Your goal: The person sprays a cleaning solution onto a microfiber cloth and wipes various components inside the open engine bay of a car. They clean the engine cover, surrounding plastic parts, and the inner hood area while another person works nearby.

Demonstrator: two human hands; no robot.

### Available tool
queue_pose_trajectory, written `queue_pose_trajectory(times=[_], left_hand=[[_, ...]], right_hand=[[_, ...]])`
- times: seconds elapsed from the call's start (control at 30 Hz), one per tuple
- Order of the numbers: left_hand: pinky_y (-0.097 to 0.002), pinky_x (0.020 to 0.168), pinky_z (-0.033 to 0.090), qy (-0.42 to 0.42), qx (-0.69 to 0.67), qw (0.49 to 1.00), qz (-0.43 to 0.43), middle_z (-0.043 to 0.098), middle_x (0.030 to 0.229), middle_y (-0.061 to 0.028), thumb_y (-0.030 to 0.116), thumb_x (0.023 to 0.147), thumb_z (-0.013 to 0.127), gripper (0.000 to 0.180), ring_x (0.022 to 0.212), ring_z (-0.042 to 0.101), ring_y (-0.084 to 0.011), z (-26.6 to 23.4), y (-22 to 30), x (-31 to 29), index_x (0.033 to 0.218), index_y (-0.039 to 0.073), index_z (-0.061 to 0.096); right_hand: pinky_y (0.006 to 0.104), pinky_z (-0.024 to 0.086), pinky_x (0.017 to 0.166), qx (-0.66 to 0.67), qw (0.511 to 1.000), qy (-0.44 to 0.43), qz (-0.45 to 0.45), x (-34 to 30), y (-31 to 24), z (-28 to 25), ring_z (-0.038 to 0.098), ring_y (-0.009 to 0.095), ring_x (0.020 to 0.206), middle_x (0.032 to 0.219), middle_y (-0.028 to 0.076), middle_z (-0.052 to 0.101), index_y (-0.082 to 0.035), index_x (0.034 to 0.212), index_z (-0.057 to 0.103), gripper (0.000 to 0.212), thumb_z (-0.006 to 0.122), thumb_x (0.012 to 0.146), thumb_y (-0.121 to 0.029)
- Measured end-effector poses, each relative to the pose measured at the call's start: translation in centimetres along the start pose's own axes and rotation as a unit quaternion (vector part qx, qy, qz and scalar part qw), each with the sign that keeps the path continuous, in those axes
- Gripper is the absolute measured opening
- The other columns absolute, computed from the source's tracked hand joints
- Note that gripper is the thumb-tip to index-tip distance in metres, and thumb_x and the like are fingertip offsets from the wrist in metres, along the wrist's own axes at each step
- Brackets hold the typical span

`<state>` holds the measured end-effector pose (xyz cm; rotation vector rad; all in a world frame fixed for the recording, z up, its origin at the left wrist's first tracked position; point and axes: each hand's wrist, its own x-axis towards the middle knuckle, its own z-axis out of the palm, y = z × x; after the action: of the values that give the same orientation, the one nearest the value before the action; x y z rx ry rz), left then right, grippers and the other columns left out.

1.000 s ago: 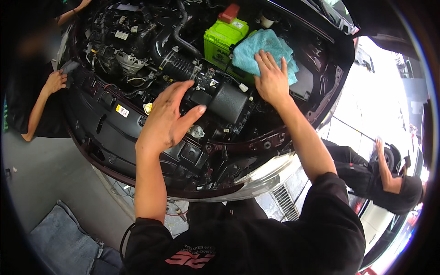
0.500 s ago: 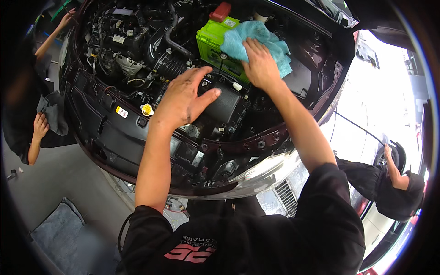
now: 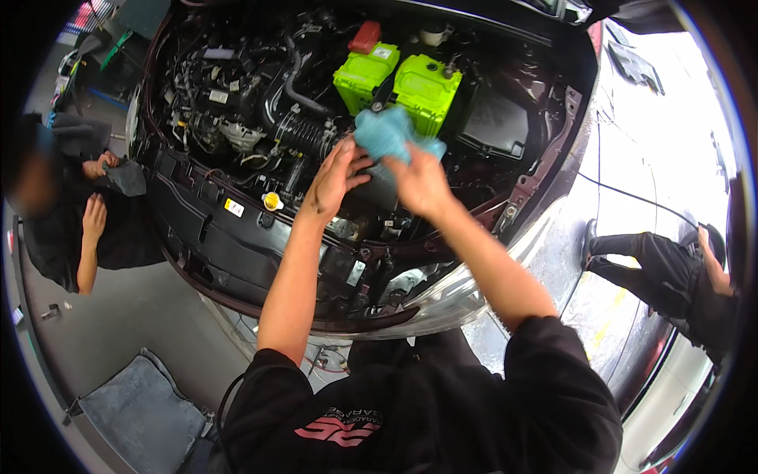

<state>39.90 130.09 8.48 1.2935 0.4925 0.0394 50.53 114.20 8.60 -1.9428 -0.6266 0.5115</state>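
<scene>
My right hand (image 3: 421, 183) grips a light-blue cloth (image 3: 387, 136), blurred by motion, in front of a bright green car battery (image 3: 429, 85). The cloth is bunched up and covers part of the black housing below the battery. Close to the cloth's left edge, my left hand (image 3: 335, 178) has its fingers partly stretched and apart; whether they touch the cloth is hard to tell. A red terminal cover (image 3: 365, 36) sits at the battery's far left corner, and a dark clamp bar (image 3: 382, 96) crosses its middle.
The open engine bay holds a ribbed black air hose (image 3: 304, 136) and a yellow cap (image 3: 272, 201). At the left, another person holds a grey cloth (image 3: 126, 176). A second person in dark clothes (image 3: 647, 265) stands at the right. A grey mat (image 3: 142, 411) lies lower left.
My right hand has drawn the cloth off the battery top, toward me and left, uncovering the battery. My left hand has shifted slightly right, beside the cloth.
</scene>
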Motion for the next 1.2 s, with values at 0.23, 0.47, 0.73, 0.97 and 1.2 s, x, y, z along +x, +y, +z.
queue_pose_trajectory(times=[0.23, 0.47, 0.73, 0.97, 1.2], left_hand=[[-0.0443, 0.114, 0.037, 0.009, -0.154, 0.984, 0.09, 0.047, 0.146, -0.014, 0.064, 0.076, 0.076, 0.106, 0.135, 0.046, -0.0295, -2.8, -0.8, -2.0, 0.149, -0.001, 0.034], [-0.0474, 0.111, 0.042, 0.087, -0.231, 0.964, 0.095, 0.053, 0.142, -0.0173, 0.034, 0.101, 0.054, 0.057, 0.129, 0.054, -0.0325, -1.0, 6.8, -1.4, 0.144, -0.003, 0.044], [-0.0434, 0.106, 0.042, 0.168, 0.374, 0.875, 0.259, 0.054, 0.138, -0.0172, 0.027, 0.093, 0.066, 0.049, 0.125, 0.053, -0.0334, 7.4, 6.8, 10.3, 0.132, -0.002, 0.057], [-0.0409, 0.085, 0.037, 0.034, 0.729, 0.608, 0.313, 0.05, 0.116, -0.0025, 0.02, 0.066, 0.079, 0.068, 0.1, 0.049, -0.0274, 12.9, 0.7, 14.0, 0.132, 0.028, 0.065], [-0.0429, 0.084, 0.038, 0.079, 0.71, 0.633, 0.298, 0.05, 0.103, -0.0037, 0.023, 0.072, 0.077, 0.059, 0.098, 0.051, -0.0263, 13.7, 0.8, 15.8, 0.13, 0.024, 0.067]], right_hand=[[0.0363, 0.054, 0.088, 0.585, 0.784, -0.09, 0.187, -0.1, -7.4, -2.1, 0.067, 0.024, 0.097, 0.106, 0.015, 0.069, 0.008, 0.117, 0.061, 0.042, 0.065, 0.092, -0.026], [0.041, 0.052, 0.09, -0.01, 0.996, 0.018, -0.081, 6.9, -2.1, -10.1, 0.067, 0.035, 0.099, 0.107, 0.019, 0.071, 0.0, 0.11, 0.071, 0.049, 0.06, 0.094, -0.046], [0.0501, 0.045, 0.099, -0.408, 0.883, 0.221, -0.067, 14.8, 9.3, -22.0, 0.053, 0.037, 0.12, 0.125, 0.015, 0.062, -0.011, 0.119, 0.069, 0.038, 0.058, 0.094, -0.037], [0.0507, 0.045, 0.098, -0.349, 0.899, 0.25, -0.085, 14.6, 10.4, -21.2, 0.055, 0.038, 0.117, 0.124, 0.017, 0.062, -0.01, 0.118, 0.069, 0.04, 0.06, 0.09, -0.037], [0.0514, 0.044, 0.1, -0.397, 0.896, 0.186, -0.069, 15.0, 9.4, -21.2, 0.054, 0.036, 0.123, 0.126, 0.015, 0.063, -0.011, 0.124, 0.067, 0.046, 0.06, 0.09, -0.041]])
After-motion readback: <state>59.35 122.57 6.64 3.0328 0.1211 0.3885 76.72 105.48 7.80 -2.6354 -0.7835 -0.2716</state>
